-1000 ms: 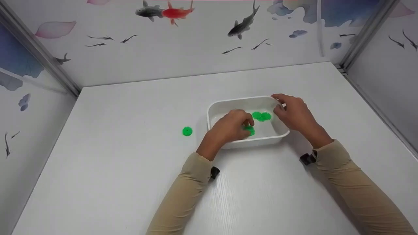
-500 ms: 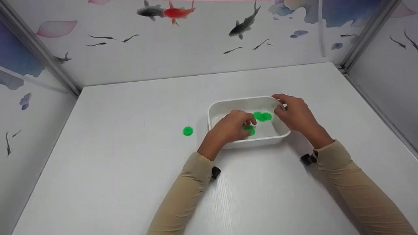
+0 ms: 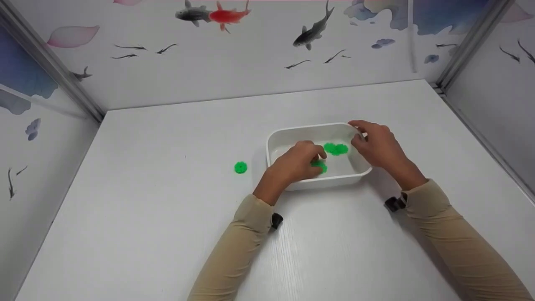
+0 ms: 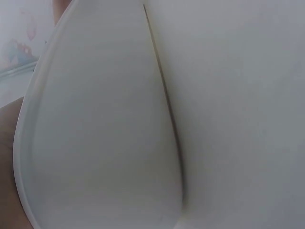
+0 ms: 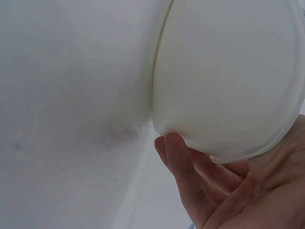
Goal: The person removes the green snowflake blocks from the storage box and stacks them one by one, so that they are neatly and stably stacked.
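A white rectangular tray (image 3: 292, 185) stands on the table. My right hand (image 3: 378, 144) grips its right end; in the right wrist view the fingers (image 5: 180, 155) press on the tray's outer wall below the rim. My left hand (image 3: 294, 162) reaches over the near rim, its curled fingers and thumb pinching a green scalloped plastic disc (image 3: 323, 167) near the tray floor. Farther back inside lie touching green discs (image 3: 336, 149). Outside, left of the tray, one green disc (image 3: 240, 167) lies flat. The left wrist view shows only the tray's outer wall (image 4: 105, 119) and parts of a hand.
The white table (image 3: 167, 217) is bounded by a back panel (image 3: 234, 67) with fish pictures and by panels on both sides. Metal posts (image 3: 468, 46) stand at the rear corners. A dark wrist camera (image 3: 276, 220) sits under the left cuff, another (image 3: 393, 204) by the right.
The left hand's fingers shift slightly at the green disc. The right hand, the tray and the other discs stay in place; the whole head view drifts very slightly.
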Motion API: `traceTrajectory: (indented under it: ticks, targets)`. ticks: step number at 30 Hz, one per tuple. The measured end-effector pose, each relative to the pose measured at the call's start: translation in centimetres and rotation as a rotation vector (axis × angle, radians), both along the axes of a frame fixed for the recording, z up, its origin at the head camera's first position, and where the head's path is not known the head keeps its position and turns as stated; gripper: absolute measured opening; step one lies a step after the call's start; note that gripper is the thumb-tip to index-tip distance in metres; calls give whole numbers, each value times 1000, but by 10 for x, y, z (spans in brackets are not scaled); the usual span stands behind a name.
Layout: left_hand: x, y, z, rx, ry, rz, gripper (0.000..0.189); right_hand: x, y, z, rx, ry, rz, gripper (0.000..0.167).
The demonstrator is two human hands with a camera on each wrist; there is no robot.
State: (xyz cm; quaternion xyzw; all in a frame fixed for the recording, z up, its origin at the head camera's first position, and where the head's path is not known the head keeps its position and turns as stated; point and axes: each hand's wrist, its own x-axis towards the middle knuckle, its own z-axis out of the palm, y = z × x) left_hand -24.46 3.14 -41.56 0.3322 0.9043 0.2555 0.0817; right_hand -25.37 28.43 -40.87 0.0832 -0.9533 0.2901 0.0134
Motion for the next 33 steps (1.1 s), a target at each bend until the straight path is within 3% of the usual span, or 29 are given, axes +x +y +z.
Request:
traceTrajectory:
  ticks: [15,19,24,27,33]
  targets:
    - [1,-3,2,10,-65,55,26,-1,0,1,3,-26,-8,50]
    - [2,-4,2,6,-54,46,28,-1,1,0,3,-27,-6,50]
    - [2,-5,3,15,-33,94,38,-2,1,0,8,-32,-1,51]
    - [2,-5,5,47,-25,113,37,-2,1,-1,6,-27,-2,51]
    - [0,-8,8,121,17,96,32,-1,2,-1,-11,7,13,49]
